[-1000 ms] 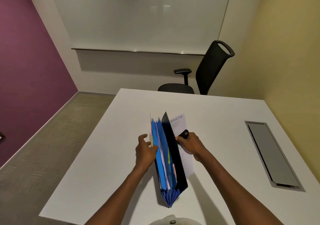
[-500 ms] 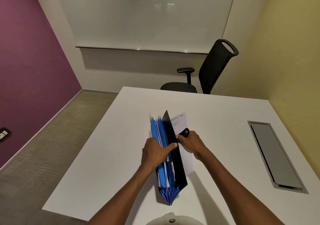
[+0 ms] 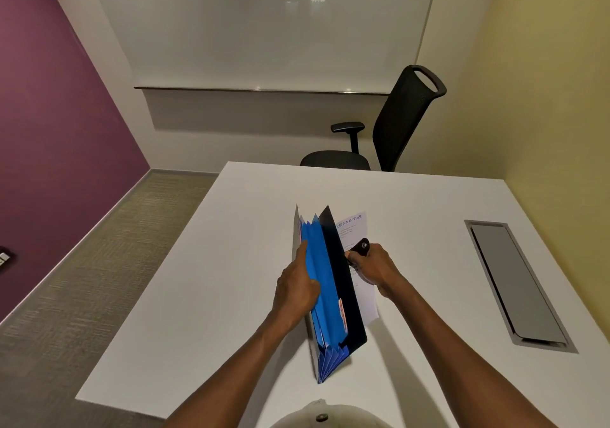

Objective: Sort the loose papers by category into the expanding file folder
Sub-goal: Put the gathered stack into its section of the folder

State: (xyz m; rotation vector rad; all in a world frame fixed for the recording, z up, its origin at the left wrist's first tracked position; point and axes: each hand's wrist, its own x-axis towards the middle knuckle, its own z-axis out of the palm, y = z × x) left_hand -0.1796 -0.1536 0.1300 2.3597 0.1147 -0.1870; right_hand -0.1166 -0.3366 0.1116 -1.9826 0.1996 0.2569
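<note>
Left hand (image 3: pixel 295 287) fingers straight among folder (image 3: pixel 325 282) dividers; right hand (image 3: pixel 374 267) gripping flap strap (image 3: pixel 361 247).

Even overhead light fills the room, leaving two pale ceiling reflections as glare on the glossy whiteboard (image 3: pixel 280 31). Soft shadows fall on the white table (image 3: pixel 429 216) beneath both forearms. Wide-angle distortion bends the walls outward at the edges; focus stays fairly sharp throughout.

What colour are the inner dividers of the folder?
Bright blue dividers, behind a black front flap; the head view shows them best.
</note>
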